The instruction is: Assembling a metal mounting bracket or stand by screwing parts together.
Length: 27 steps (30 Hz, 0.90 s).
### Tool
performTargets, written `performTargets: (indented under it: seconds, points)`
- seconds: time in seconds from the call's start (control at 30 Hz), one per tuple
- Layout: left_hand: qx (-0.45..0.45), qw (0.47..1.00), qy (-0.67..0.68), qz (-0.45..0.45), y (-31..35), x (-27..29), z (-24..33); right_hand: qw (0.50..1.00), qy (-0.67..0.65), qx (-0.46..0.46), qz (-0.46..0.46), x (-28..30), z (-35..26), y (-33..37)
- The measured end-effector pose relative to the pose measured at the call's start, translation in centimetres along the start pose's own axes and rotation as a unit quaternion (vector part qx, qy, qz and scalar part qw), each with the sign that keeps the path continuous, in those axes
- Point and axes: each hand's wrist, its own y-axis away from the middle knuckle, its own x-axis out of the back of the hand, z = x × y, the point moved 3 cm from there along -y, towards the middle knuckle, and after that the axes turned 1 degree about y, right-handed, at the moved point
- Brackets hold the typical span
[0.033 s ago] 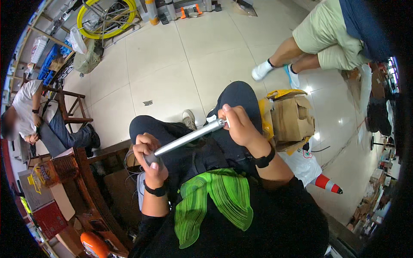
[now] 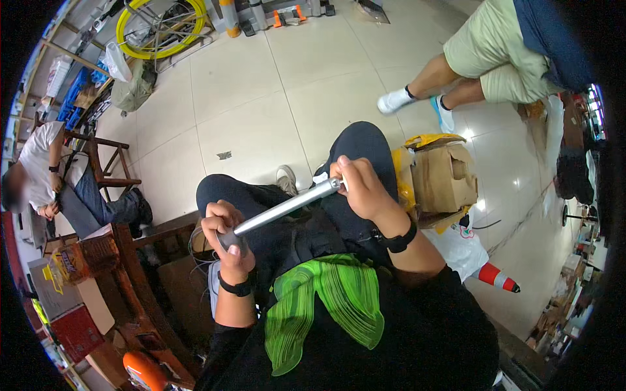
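My left hand (image 2: 228,238) is closed round the dark grey end piece of a smooth silver metal tube (image 2: 287,207). At the tube's other end my right hand (image 2: 364,189) pinches, thumb and fingertips at the tip. A small pale bit shows beside that thumb; what it is I cannot make out. The tube slants over my lap, its right end farther from me. A green, ribbed, leaf-shaped piece (image 2: 326,296) lies against my dark clothing, nearer than the tube.
Right of my knee stands a torn cardboard box (image 2: 443,179) with yellow wrapping. Beside it are a white plastic bag (image 2: 456,251) and a red-and-white cone (image 2: 499,279). A wooden bench (image 2: 137,293) is at left. One person sits far left; another is at upper right.
The foot of the person at upper right has shifted slightly left and away. My hands and the tube stay in place.
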Motion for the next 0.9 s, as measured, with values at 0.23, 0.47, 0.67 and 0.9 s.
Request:
performTargets:
  seconds: [0.23,0.47,0.67,0.9]
  points:
    - [0.040,0.999,0.021,0.018,-0.4,-0.3,0.5,0.987,-0.124,-0.104,-0.009,-1.1,0.6,0.0]
    - [0.114,0.992,0.015,0.046,-0.2,-0.4,-0.1,0.948,-0.239,-0.210,-0.003,-1.7,1.6,-0.1]
    - [0.117,0.992,-0.032,0.038,-0.5,0.0,0.1,0.963,-0.169,-0.211,-0.010,-1.6,3.4,-0.2]
    - [0.135,0.989,-0.057,0.004,-1.2,0.4,0.3,0.942,-0.220,-0.253,-0.030,-2.0,2.5,0.1]
